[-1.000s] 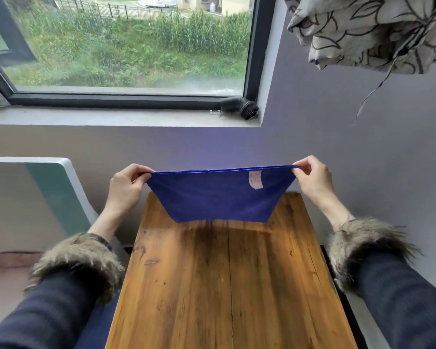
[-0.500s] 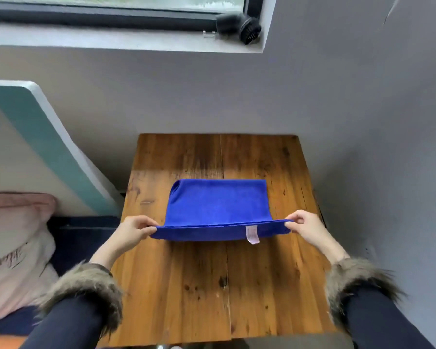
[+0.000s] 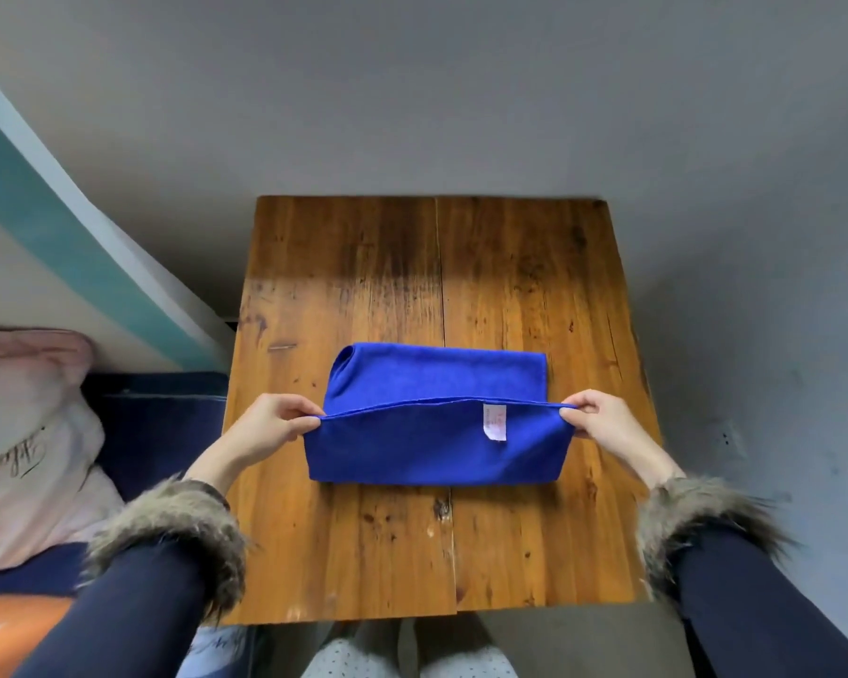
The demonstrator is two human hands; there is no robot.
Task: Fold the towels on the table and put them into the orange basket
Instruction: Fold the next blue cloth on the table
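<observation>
**Blue towel, mid-fold**

At nine o'clock my left hand (image 3: 270, 425) pinches one corner of the soft blue microfibre towel (image 3: 436, 413), wrist low, fingers curled. The cloth lies mid-table on the brown wooden plank table (image 3: 412, 276), limp and light I judge, best held by its corners. At three o'clock my right hand (image 3: 603, 418) pinches the other corner.

A pale pillow (image 3: 25, 433) with what looks like script lettering leans beside a teal-edged board (image 3: 69, 237).
</observation>
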